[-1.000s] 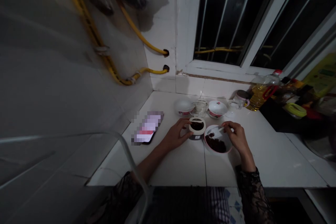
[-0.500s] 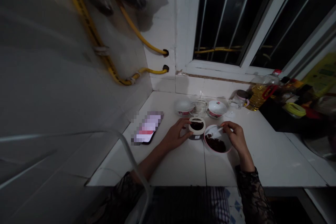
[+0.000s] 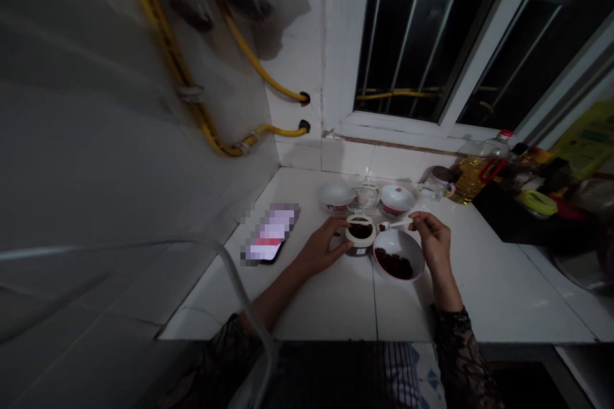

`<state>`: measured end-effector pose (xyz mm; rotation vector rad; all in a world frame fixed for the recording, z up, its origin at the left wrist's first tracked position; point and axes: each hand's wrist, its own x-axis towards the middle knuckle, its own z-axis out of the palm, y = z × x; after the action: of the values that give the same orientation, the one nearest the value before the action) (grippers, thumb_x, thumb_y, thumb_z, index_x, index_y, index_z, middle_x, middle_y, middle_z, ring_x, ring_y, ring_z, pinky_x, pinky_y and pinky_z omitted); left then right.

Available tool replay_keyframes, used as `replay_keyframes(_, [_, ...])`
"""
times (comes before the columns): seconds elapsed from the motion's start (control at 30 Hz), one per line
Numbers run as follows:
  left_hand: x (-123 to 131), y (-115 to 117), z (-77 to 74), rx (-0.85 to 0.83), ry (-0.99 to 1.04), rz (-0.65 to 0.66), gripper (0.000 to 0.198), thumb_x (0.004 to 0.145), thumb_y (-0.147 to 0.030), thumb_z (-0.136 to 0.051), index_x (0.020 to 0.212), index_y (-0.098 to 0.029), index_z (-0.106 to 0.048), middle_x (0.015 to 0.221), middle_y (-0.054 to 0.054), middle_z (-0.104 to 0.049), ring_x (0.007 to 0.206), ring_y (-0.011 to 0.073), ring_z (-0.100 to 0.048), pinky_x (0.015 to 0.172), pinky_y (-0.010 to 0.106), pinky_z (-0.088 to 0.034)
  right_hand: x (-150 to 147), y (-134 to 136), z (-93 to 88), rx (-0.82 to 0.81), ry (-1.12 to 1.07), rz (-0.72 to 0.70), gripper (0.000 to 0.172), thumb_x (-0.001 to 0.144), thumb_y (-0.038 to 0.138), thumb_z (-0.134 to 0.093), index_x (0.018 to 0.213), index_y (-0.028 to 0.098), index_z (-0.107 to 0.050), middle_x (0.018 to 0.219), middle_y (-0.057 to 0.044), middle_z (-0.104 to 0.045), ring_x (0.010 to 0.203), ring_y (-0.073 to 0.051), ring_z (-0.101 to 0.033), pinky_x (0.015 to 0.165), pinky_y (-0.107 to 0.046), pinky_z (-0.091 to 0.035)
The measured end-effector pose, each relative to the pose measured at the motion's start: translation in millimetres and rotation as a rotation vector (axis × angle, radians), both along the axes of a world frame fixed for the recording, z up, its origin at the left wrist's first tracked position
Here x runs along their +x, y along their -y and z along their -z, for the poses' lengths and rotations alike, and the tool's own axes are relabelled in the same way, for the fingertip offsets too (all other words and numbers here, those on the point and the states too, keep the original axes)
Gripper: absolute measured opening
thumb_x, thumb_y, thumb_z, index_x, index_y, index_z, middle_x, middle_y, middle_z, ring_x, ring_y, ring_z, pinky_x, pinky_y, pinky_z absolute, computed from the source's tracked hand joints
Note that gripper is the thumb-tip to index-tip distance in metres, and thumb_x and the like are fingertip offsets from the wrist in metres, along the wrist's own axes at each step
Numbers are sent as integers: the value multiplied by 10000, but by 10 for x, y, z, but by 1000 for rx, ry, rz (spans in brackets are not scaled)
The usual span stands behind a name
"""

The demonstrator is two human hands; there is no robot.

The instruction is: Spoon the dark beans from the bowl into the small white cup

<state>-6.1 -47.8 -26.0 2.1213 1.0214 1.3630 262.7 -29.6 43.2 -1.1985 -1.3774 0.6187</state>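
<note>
My left hand [image 3: 326,246] grips the left side of a small jar [image 3: 361,247] with a pale rim, thumb and fingers around it. Dark bits fill the jar up to near its mouth, which a narrow bar crosses. Between finger and thumb, my right hand [image 3: 433,238] pinches the handle of a small white spoon [image 3: 397,224]. The spoon is raised over the far rim of a white bowl [image 3: 416,248], its tip pointing left towards the jar, with some dark bits in it. More dark reddish-brown bits [image 3: 393,264] lie in the bottom of the bowl.
Behind the jar stand two white bowls [image 3: 397,195] with a clear glass dish [image 3: 363,197] between them. A phone [image 3: 272,234] lies at the left. Towards the back right are a lidded glass jar [image 3: 442,177], an oil bottle [image 3: 472,172] and a dark box [image 3: 501,211].
My right hand has lifted the spoon out of the bowl, up and away from the dark bits, with some of them in it. My left hand stays on the jar.
</note>
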Motion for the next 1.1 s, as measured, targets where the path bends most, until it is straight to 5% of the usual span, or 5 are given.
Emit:
replay_keyframes(0.13, [-4, -9, 12, -4, -3, -4, 307, 922, -357, -640, 1194, -236, -564, 1304, 127, -600, 1170, 245, -638, 859, 359, -607, -204, 110, -69, 283, 248, 82, 249, 915, 400, -534, 868, 225, -706, 704, -27, -684, 781, -221, -629, 870, -398, -472])
replay_keyframes(0.4, [-6, -4, 6, -3, 4, 0, 309, 922, -351, -643, 1202, -243, -566, 1315, 125, -604, 1227, 263, -612, 864, 371, -605, -289, 209, -59, 596, 753, -129, 278, 914, 152, -453, 985, 241, -707, 809, -33, -729, 772, -201, -633, 1002, -459, -385])
replay_keyframes(0.6, [-10, 7, -20, -4, -3, 0, 312, 926, -341, -642, 1209, -238, -563, 1325, 132, -608, 1212, 257, -623, 864, 365, -606, 68, 100, -62, 433, 644, 74, 226, 953, 262, -467, 928, 228, -688, 711, -30, -705, 730, -219, -621, 946, -433, -415])
replay_keyframes(0.8, [-5, -2, 2, 0, 4, -5, 319, 920, -342, -647, 1211, -237, -567, 1330, 132, -602, 1197, 251, -631, 856, 362, -610, 324, -14, 70, 192, 825, 0, 225, 860, 215, -487, 863, 218, -713, 745, -58, -737, 751, -233, -645, 960, -439, -383])
replay_keyframes(1.1, [-4, 4, 6, -14, 1, -1, 311, 925, -345, -641, 1205, -243, -553, 1303, 132, -603, 1176, 247, -638, 870, 377, -606, 53, 74, 144, -25, 666, -191, 263, 870, 293, -463, 837, 235, -718, 659, -26, -716, 780, -238, -664, 926, -408, -431])
